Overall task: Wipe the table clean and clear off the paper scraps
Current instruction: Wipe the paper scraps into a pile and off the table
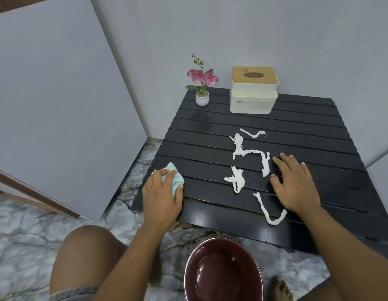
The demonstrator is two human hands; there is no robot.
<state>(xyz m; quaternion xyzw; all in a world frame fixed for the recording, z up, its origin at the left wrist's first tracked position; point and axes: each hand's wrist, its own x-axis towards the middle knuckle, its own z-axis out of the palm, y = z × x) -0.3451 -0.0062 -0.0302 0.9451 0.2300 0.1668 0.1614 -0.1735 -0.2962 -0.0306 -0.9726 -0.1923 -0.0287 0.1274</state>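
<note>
- The left hand (161, 192) curls its fingers round a pale blue cloth (175, 178) and presses it onto the near left corner of the worktop (319, 131).
- The right hand (295, 181) lies flat on the dark slats, fingers straight and spread, holding nothing. Its fingertips sit just beside one strip of the paper scraps (264, 165); whether they touch it cannot be told.
- The two hands are well apart, with most of the scraps between them.
- About five torn white pieces lie scattered across the middle of the worktop, and none is cleared yet.
- The task looks to be at an early stage. Wiping seems to be at the corner only, a dull smudge (197, 120) shows on the far left slats, and gathering the scraps is all left to do.
- A dark red bowl (223, 272) stands on the floor just below the near edge, a likely place for the scraps.
- A tissue box (254, 90) and a small potted flower (202, 98) stand at the far edge.
</note>
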